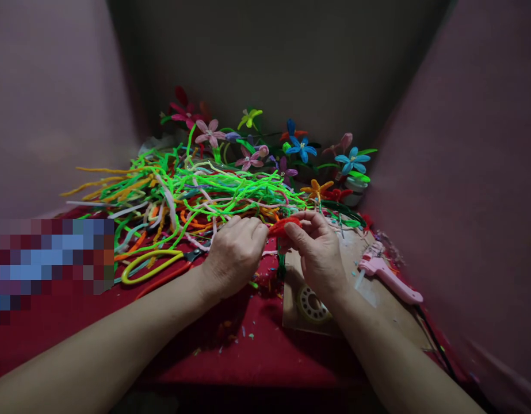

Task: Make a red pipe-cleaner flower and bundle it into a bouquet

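Observation:
Between my two hands is a red fuzzy pipe-cleaner piece [284, 226], bunched together. My right hand [319, 250] pinches it between thumb and fingers. My left hand [239, 253] is closed at its other end, its fingertips mostly hidden behind the knuckles. Just beyond my hands lies a tangled heap of pipe cleaners [230, 192], mostly bright green with orange, pink and white ones. Scissors with one yellow and one red handle [153, 265] rest left of my left wrist, their blades partly covered.
Finished pipe-cleaner flowers [302, 149] in several colours stand at the back. A pink glue gun [390, 276] and a tape roll [312, 303] lie on a board [293, 287] at right. Fuzz scraps dot the red cloth [265, 362]. Walls rise on both sides; a pixelated patch covers the left.

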`<state>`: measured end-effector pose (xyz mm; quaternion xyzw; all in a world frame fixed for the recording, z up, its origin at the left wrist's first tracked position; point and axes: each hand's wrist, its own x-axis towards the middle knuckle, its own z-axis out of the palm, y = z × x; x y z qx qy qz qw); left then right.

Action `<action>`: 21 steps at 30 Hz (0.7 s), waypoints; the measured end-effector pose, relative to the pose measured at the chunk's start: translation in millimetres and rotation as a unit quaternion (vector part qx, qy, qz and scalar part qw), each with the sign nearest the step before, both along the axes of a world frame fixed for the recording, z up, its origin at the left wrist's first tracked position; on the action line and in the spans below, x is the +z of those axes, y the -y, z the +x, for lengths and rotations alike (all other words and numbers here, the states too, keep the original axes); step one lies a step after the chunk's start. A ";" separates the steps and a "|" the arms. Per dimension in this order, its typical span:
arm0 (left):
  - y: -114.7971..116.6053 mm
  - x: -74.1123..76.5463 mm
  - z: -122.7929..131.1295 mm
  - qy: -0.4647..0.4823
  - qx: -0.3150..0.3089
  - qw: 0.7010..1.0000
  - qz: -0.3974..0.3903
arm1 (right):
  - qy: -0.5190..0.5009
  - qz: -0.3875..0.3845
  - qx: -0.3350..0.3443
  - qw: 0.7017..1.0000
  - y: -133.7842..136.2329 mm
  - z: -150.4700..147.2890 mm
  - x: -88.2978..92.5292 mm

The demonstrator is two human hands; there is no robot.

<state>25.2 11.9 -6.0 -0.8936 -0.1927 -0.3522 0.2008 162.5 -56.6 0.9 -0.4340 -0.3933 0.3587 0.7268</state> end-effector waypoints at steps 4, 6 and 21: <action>1.2 -0.4 1.0 0.011 -0.011 0.999 -0.038 | -0.021 0.006 0.011 1.000 -0.1 0.6 0.0; -0.1 -0.5 1.7 0.041 -0.029 0.992 -0.117 | -0.026 0.011 0.019 0.999 -0.9 2.9 -0.4; -1.3 11.0 3.3 0.099 -0.096 0.866 -0.482 | -0.001 0.029 0.035 0.999 -3.3 9.5 -2.5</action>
